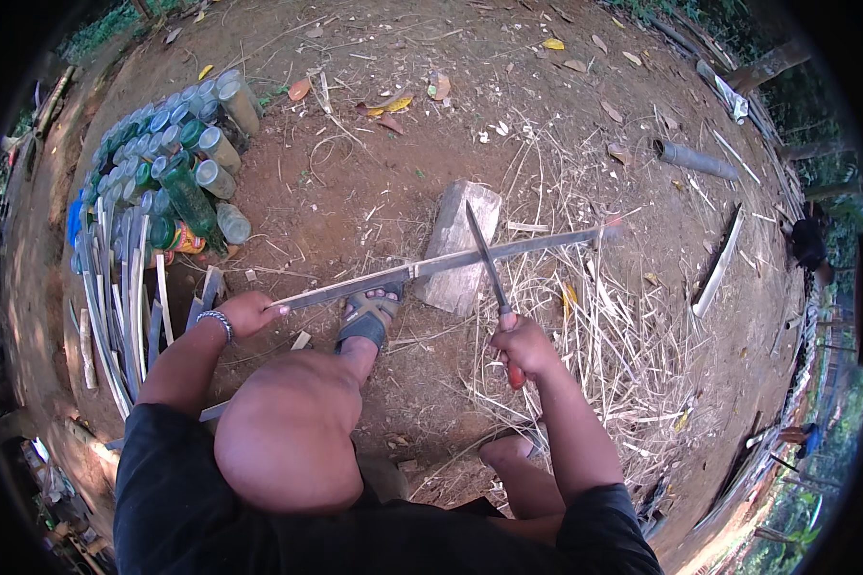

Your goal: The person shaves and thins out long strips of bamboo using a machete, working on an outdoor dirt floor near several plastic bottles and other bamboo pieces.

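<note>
My left hand (248,313) is closed on the near end of a long bamboo strip (355,285), with the thumb along its edge. The strip slants up to the right across a pale wooden block (460,220) on the ground. In my right hand (527,347) is a long knife (487,257) with a red-orange handle, its blade pointing away from me. The blade crosses the strip just right of the block; whether it touches the strip I cannot tell. My sandalled left foot (372,309) is beside the block, below the strip.
Thin shavings (594,335) litter the dirt at right. Split bamboo pieces (129,307) lean in a bundle at left, beside stacked jars and bottles (163,163). Farther right lie a grey tube (695,159) and a curved bamboo piece (719,264). Dry leaves (393,103) are scattered ahead.
</note>
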Action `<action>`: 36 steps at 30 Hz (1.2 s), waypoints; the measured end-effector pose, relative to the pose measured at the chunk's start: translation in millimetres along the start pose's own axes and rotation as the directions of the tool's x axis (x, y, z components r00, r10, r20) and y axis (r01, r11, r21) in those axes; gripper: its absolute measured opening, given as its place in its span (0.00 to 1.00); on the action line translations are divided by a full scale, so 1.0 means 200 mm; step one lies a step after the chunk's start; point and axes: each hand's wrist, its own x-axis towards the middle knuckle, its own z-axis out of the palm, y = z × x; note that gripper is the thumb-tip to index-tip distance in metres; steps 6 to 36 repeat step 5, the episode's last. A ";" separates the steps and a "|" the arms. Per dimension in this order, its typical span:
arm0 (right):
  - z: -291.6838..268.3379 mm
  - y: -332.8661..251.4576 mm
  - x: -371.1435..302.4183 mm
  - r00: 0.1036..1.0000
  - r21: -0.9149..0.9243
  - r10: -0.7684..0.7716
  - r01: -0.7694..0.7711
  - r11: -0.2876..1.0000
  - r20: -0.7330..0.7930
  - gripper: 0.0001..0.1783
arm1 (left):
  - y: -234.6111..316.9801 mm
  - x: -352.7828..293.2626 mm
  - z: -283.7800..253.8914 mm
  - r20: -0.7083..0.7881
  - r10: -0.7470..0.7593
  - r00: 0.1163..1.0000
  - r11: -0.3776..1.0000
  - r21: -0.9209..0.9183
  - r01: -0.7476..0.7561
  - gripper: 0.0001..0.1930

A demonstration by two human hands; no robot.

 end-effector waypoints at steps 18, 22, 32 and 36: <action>-0.16 -0.32 -0.19 0.853 -0.271 -0.361 0.271 0.924 -0.377 0.16 | 0.03 0.07 -0.03 0.197 -0.145 0.970 0.963 -0.196 0.184 0.31; -0.16 -0.32 -0.19 0.853 -0.271 -0.361 0.271 0.924 -0.377 0.16 | 0.03 0.07 -0.03 0.197 -0.145 0.970 0.963 -0.196 0.184 0.31; -0.16 -0.32 -0.19 0.853 -0.271 -0.361 0.271 0.924 -0.377 0.16 | 0.03 0.07 -0.03 0.197 -0.145 0.970 0.963 -0.196 0.184 0.31; -0.16 -0.32 -0.19 0.853 -0.271 -0.361 0.271 0.924 -0.377 0.16 | 0.03 0.07 -0.03 0.197 -0.145 0.970 0.963 -0.196 0.184 0.31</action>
